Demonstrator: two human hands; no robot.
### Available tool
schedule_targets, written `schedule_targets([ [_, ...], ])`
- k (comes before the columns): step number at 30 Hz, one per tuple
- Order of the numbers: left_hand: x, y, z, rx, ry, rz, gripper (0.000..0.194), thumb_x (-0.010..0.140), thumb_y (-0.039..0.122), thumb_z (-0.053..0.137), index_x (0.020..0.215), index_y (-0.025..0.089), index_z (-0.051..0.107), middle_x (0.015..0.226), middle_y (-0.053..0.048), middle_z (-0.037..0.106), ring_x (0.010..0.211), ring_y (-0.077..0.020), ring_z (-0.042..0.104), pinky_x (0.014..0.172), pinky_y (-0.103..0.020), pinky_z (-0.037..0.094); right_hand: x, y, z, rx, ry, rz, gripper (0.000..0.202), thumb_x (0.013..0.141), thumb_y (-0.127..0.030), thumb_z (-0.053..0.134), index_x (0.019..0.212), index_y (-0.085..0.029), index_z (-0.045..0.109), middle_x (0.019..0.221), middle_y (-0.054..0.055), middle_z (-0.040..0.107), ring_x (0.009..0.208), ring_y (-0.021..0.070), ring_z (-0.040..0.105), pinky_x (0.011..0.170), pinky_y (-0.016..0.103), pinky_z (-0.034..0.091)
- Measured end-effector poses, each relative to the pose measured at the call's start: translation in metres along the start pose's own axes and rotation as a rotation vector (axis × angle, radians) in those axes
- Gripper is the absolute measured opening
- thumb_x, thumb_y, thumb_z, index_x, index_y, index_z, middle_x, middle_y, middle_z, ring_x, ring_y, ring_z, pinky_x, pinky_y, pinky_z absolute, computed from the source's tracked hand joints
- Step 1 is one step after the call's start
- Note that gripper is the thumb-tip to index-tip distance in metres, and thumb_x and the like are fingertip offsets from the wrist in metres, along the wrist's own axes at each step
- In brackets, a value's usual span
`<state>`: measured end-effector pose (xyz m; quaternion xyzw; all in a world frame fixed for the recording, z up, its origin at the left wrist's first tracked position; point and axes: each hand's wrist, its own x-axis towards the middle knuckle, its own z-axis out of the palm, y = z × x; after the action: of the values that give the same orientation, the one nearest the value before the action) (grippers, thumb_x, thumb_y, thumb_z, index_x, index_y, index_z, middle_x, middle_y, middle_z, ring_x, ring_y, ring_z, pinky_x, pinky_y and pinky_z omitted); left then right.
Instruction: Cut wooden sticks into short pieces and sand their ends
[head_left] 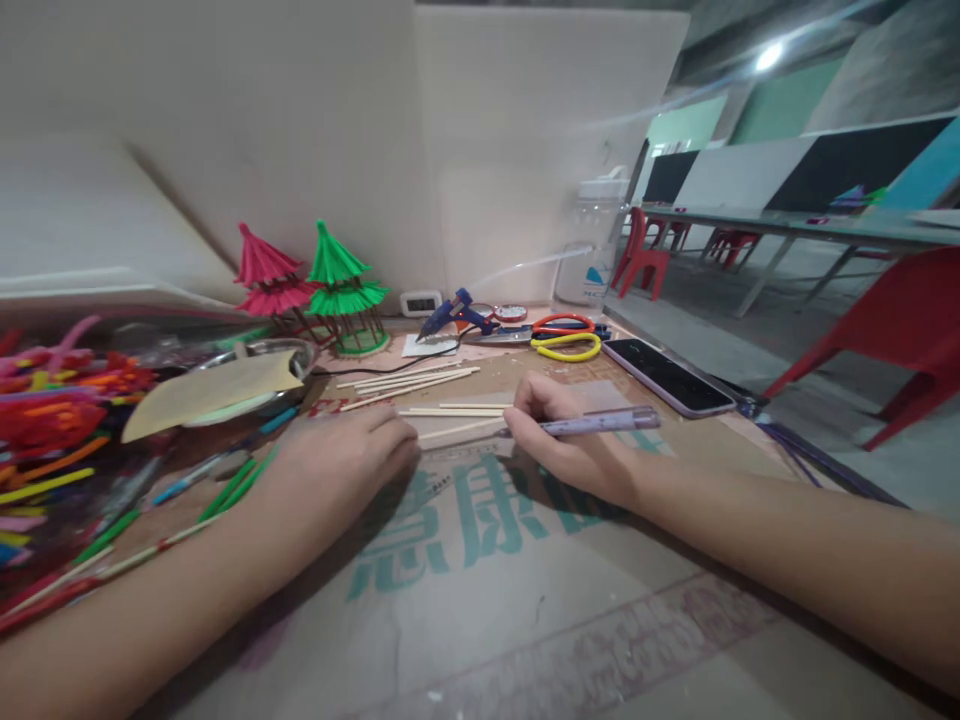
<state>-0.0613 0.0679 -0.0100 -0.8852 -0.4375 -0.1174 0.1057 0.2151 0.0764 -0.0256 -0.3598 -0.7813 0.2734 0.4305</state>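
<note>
My right hand [562,435] is closed around a purple pen [615,420], its tip pointing left at a thin wooden stick [461,431]. My left hand [352,450] rests on the cardboard with its fingers together at the left end of that stick, pinching it. Two more wooden sticks [457,411] lie just behind, between the hands. A loose group of similar sticks [412,381] is farther back. Under both hands lies printed cardboard [465,620] with large green characters.
At the back stand a pink tiered model [268,270], a green one [346,290], a blue glue gun [457,315], scissors [566,338] and a clear bottle [592,250]. A phone [667,377] lies right. Left are a metal bowl [300,362] and colourful craft pieces [60,410].
</note>
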Motion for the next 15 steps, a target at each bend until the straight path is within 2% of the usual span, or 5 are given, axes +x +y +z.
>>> schedule_targets([
  [3, 0.01, -0.022, -0.011, 0.179, 0.009, -0.071, 0.033, 0.103, 0.031, 0.04, 0.099, 0.019, 0.071, 0.106, -0.01, 0.069, 0.09, -0.0233, 0.066, 0.075, -0.033, 0.048, -0.002, -0.001, 0.0, -0.012, -0.005, 0.011, 0.021, 0.094, -0.03, 0.051, 0.077, -0.023, 0.042, 0.066, -0.005, 0.048, 0.059, 0.0118, 0.044, 0.056, 0.026, 0.034],
  [7, 0.024, -0.043, -0.012, 0.184, -0.032, -0.086, 0.033, 0.102, 0.027, 0.04, 0.097, 0.016, 0.072, 0.104, -0.012, 0.07, 0.098, -0.0267, 0.064, 0.083, -0.036, 0.049, 0.0, 0.0, 0.005, -0.022, -0.046, 0.052, 0.019, 0.093, -0.03, 0.051, 0.077, -0.023, 0.043, 0.066, -0.005, 0.049, 0.059, 0.0117, 0.045, 0.055, 0.026, 0.035],
  [9, 0.027, -0.041, -0.007, 0.16, -0.033, -0.069, 0.032, 0.101, 0.026, 0.042, 0.098, 0.015, 0.072, 0.105, -0.014, 0.07, 0.102, -0.0274, 0.063, 0.089, -0.038, 0.049, 0.001, 0.0, 0.006, -0.019, -0.047, 0.057, 0.019, 0.093, -0.03, 0.05, 0.077, -0.023, 0.043, 0.066, -0.005, 0.049, 0.059, 0.0117, 0.045, 0.055, 0.025, 0.035],
  [11, 0.028, -0.029, -0.004, 0.117, -0.048, -0.035, 0.032, 0.101, 0.026, 0.043, 0.099, 0.015, 0.073, 0.107, -0.013, 0.07, 0.104, -0.0264, 0.063, 0.093, -0.038, 0.048, 0.001, 0.001, 0.007, -0.022, -0.05, 0.057, 0.019, 0.093, -0.03, 0.05, 0.077, -0.023, 0.044, 0.066, -0.005, 0.051, 0.06, 0.0119, 0.047, 0.056, 0.025, 0.036],
  [15, 0.028, -0.004, -0.002, 0.032, -0.111, 0.003, 0.028, 0.102, 0.026, 0.046, 0.104, 0.017, 0.072, 0.104, -0.01, 0.072, 0.099, -0.0232, 0.066, 0.091, -0.036, 0.05, 0.0, 0.003, 0.006, -0.038, -0.062, 0.035, 0.016, 0.095, -0.032, 0.051, 0.082, -0.022, 0.049, 0.068, -0.004, 0.054, 0.061, 0.0121, 0.05, 0.058, 0.025, 0.038],
])
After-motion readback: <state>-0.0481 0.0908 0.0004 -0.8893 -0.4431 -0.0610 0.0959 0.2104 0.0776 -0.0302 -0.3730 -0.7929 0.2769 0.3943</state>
